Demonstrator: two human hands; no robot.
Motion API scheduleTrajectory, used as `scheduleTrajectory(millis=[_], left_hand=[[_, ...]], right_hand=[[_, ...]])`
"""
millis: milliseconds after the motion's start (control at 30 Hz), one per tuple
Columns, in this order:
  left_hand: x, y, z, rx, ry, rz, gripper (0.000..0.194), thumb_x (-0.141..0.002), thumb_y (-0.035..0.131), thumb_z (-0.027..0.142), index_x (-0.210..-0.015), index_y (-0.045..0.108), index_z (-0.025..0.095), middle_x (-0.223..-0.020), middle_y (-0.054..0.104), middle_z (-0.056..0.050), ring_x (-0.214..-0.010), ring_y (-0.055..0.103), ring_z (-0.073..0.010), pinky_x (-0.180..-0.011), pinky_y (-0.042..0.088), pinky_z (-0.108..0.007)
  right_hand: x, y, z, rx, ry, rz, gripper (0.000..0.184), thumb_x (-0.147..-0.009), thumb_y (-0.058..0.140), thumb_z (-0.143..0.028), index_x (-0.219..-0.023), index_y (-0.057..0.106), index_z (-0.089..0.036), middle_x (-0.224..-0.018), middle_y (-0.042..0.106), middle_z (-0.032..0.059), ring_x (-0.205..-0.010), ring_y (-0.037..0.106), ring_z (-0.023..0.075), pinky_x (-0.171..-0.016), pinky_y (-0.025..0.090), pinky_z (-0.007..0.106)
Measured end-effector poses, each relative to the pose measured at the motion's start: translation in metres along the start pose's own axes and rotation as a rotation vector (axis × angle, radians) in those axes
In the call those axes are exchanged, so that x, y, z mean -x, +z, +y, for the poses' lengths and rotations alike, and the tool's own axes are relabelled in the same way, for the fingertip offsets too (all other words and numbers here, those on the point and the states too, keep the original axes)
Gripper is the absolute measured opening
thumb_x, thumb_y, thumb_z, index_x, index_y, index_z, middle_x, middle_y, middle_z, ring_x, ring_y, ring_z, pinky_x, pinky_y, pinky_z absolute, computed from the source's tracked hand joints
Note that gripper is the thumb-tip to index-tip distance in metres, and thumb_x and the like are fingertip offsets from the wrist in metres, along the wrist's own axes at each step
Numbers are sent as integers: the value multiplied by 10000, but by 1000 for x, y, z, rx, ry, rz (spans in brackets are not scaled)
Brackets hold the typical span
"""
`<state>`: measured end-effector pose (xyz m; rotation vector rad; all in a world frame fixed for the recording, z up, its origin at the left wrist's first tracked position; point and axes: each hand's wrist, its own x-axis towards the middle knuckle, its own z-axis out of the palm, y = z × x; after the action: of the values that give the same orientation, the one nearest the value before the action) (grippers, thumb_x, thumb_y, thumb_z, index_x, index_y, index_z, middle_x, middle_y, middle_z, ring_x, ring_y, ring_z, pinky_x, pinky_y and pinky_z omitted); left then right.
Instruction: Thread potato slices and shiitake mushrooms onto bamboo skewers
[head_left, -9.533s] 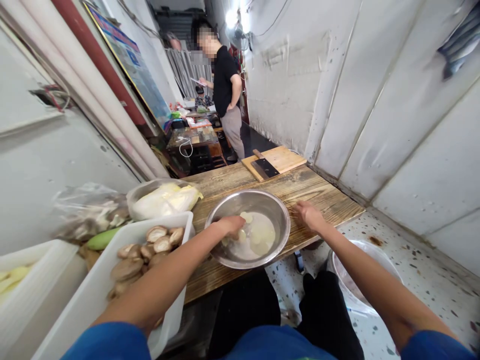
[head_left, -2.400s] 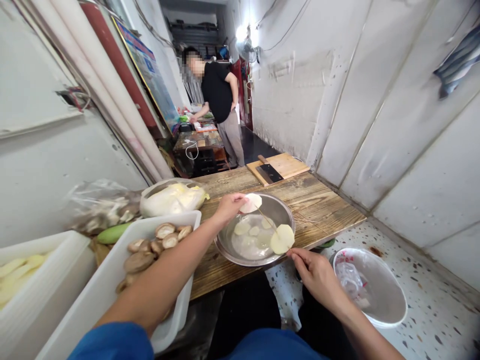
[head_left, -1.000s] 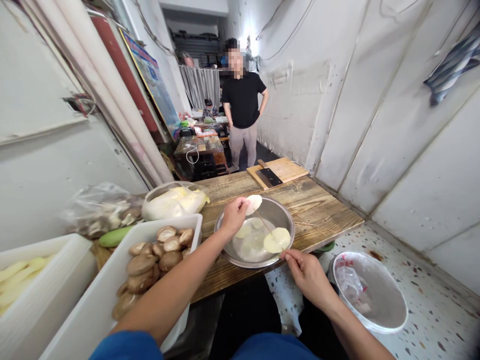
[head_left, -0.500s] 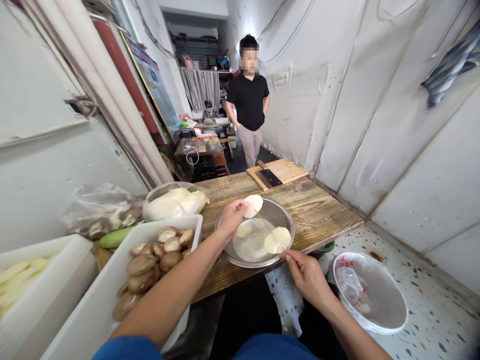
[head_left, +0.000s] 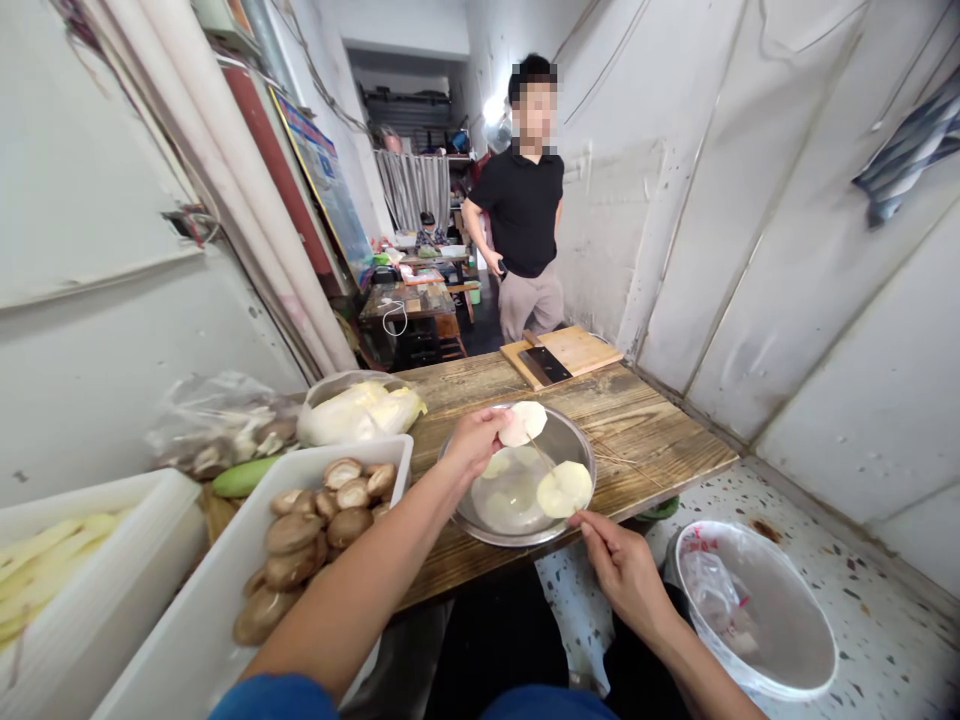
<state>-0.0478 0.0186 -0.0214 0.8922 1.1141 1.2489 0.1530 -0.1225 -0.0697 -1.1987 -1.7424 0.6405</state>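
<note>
My left hand pinches a pale round potato slice over the far rim of a steel bowl. My right hand is closed on the near end of a thin bamboo skewer. A second potato slice is threaded on the skewer near my right hand. The skewer's tip reaches the slice in my left hand. More slices lie in cloudy water in the bowl, which stands on a wooden table.
A white tray of mushrooms stands left of the bowl, with a bowl of cabbage and a plastic bag behind it. A cutting board with a cleaver lies at the far end. A person in black stands beyond. A lined bin sits on the floor.
The person in black has walked closer to the table. My hands have kept hold of the slice and the skewer, with the slice shifting slightly onto the skewer tip.
</note>
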Motion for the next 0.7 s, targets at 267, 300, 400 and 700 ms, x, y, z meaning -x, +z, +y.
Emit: scheduleTrajectory(millis=[267, 300, 400, 700], left_hand=[[3, 6, -3, 64, -66, 62, 123, -663, 707, 196, -716, 622, 124, -694, 675, -74, -653, 647, -185, -644, 543, -353], [5, 6, -1, 72, -68, 56, 127, -663, 707, 197, -719, 620, 123, -700, 675, -75, -652, 645, -181, -646, 543, -352], [13, 8, 5, 81, -33, 37, 177, -652, 726, 248, -724, 622, 124, -688, 666, -55, -625, 629, -153, -642, 531, -315], [26, 23, 6, 74, 180, 2, 288, -626, 720, 354, -782, 652, 122, -676, 639, -26, -569, 562, -119, -573, 468, -253]], right_hand=[[4, -2, 8, 125, -31, -69, 401, -951, 339, -360, -1062, 661, -148, -762, 706, 84, -659, 658, 204, -628, 511, 278], [3, -8, 5, 180, -43, -118, 399, -956, 326, -354, -1057, 659, -159, -780, 712, 83, -681, 667, 204, -635, 509, 275], [-8, -28, -12, 484, -59, -141, 399, -954, 352, -403, -914, 675, -173, -732, 701, 81, -653, 656, 208, -608, 481, 276], [-92, 1, -50, 706, -193, -3, 223, -895, 530, -333, -825, 665, -171, -778, 697, 73, -756, 624, 208, -725, 404, 288]])
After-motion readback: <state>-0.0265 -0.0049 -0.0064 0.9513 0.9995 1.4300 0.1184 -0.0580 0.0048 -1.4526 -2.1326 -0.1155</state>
